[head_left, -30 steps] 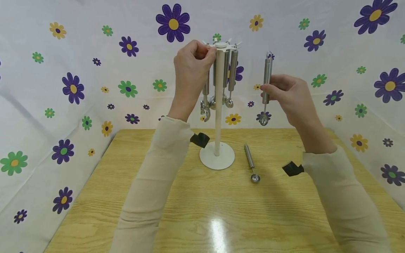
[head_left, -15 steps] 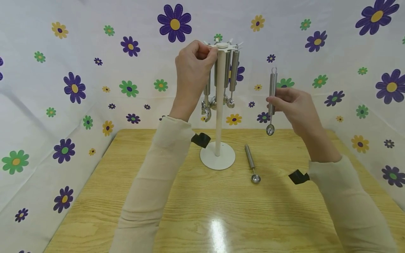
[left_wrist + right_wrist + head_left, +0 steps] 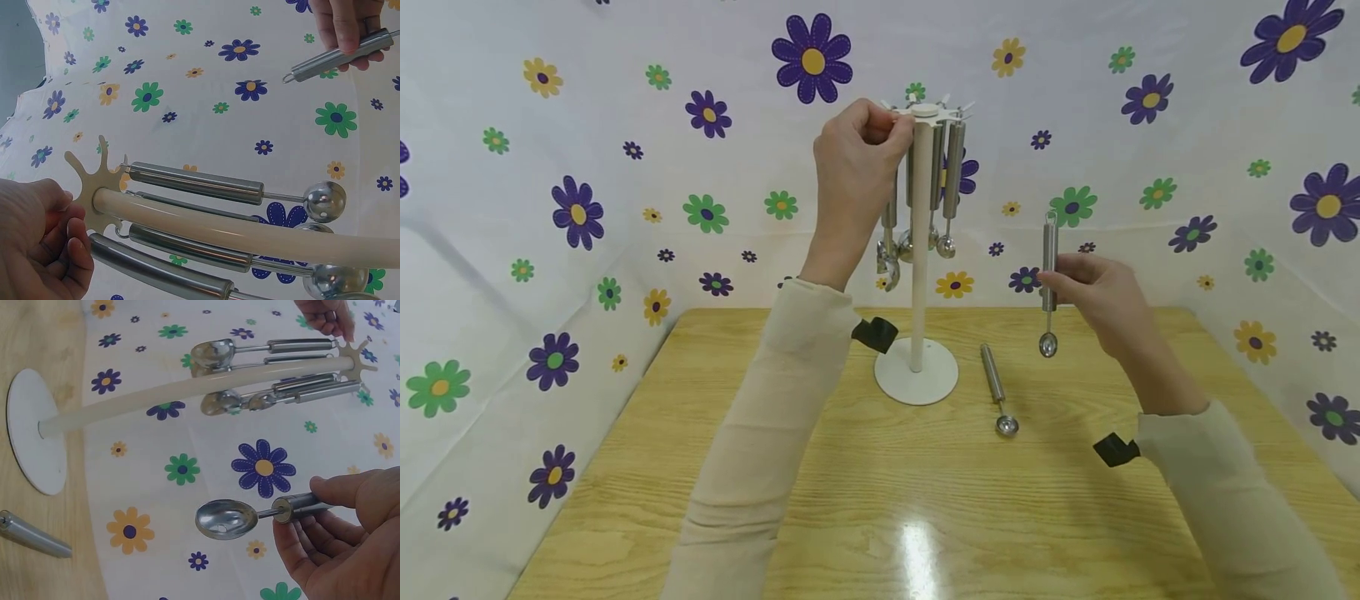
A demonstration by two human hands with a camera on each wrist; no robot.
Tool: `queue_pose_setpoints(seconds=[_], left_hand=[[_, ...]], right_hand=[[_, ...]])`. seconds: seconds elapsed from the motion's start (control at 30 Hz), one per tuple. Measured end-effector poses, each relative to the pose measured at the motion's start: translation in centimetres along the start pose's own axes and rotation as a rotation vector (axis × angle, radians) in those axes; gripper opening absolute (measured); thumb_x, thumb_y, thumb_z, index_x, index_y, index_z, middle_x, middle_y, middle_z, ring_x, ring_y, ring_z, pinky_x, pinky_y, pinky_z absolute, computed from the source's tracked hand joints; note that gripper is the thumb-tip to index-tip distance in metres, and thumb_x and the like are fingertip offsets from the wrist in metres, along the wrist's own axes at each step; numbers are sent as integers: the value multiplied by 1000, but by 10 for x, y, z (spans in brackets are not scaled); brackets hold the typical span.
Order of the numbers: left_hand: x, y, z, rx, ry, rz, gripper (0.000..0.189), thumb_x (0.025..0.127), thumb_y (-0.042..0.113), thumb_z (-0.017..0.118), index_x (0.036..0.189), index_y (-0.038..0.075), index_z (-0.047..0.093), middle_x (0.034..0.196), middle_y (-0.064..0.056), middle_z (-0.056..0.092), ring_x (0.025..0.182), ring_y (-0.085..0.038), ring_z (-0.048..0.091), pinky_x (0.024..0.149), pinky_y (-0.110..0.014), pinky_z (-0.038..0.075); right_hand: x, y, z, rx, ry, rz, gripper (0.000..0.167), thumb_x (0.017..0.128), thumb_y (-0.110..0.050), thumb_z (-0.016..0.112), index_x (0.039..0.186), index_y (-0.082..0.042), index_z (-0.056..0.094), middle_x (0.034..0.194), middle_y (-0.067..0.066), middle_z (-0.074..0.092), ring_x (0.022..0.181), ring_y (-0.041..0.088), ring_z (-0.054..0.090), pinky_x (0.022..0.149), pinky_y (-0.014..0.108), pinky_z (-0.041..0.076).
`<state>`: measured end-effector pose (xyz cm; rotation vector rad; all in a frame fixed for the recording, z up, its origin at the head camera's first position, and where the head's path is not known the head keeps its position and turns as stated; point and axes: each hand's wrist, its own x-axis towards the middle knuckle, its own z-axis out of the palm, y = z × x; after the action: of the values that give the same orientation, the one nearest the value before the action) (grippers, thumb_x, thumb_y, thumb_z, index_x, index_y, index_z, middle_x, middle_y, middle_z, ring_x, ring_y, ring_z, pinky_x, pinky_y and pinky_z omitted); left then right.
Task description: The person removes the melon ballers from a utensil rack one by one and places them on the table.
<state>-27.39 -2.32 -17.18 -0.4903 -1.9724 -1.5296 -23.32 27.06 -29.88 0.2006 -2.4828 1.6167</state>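
Note:
My left hand (image 3: pixel 853 179) pinches the edge of the hooked top (image 3: pixel 99 187) of a white utensil stand (image 3: pixel 918 283). Several steel-handled scoops (image 3: pixel 953 175) hang from its hooks, bowls down, partly behind the pole and that hand. To the right of the stand, my right hand (image 3: pixel 1097 296) holds an oval melon baller (image 3: pixel 226 519) by its steel handle, between thumb and fingers. It is upright above the table, loop up and bowl down. A second melon baller (image 3: pixel 992 375), with a round bowl, lies on the table between stand and right hand.
The stand's round white base (image 3: pixel 898 383) rests toward the back of the wooden table (image 3: pixel 850 500). Behind and at both sides hangs a white cloth (image 3: pixel 737 167) with printed flowers. A dark strap end (image 3: pixel 1116 450) sticks out from the right cuff.
My right hand has lowered the oval melon baller toward the table and shifted it slightly right. The left hand has stayed at the top of the stand.

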Motion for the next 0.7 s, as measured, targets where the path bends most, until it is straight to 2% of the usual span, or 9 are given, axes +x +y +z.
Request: queue_pose_setpoints(seconds=[0.07,0.23,0.3,0.53,0.7], left_hand=[[0,0,0,4,3,3,16,102,14,68,102,-1,71,88,-7,68,77,-13,57,68,-21,48],[0,0,-1,14,4,7,16,101,15,68,102,-1,71,88,-7,68,76,-13,56,68,-21,47],[0,0,-1,10,3,6,16,101,15,68,102,-1,71,88,-7,68,77,-13,57,68,-21,48],[0,0,-1,-9,0,7,16,102,14,67,103,-2,71,89,-8,68,77,-14,57,69,-21,49],[0,0,0,-26,-3,9,16,102,13,67,103,-2,70,90,-8,68,78,-14,57,71,-21,50]], right_hand=[[-2,6,0,-7,-14,12,51,103,-31,67,134,9,58,100,-14,70,92,9,68,102,37,49],[-6,18,2,-24,-42,56,54,103,-34,66,135,8,56,100,-13,69,89,7,69,111,57,41],[-8,24,4,-39,-49,73,54,103,-33,67,135,8,56,100,-11,68,88,7,68,112,62,38],[-12,47,11,-41,-98,119,49,104,-28,65,135,9,56,104,-3,68,89,9,69,110,60,41],[-14,60,15,-24,-122,131,46,104,-25,65,133,10,57,103,-3,69,89,11,69,109,60,42]])
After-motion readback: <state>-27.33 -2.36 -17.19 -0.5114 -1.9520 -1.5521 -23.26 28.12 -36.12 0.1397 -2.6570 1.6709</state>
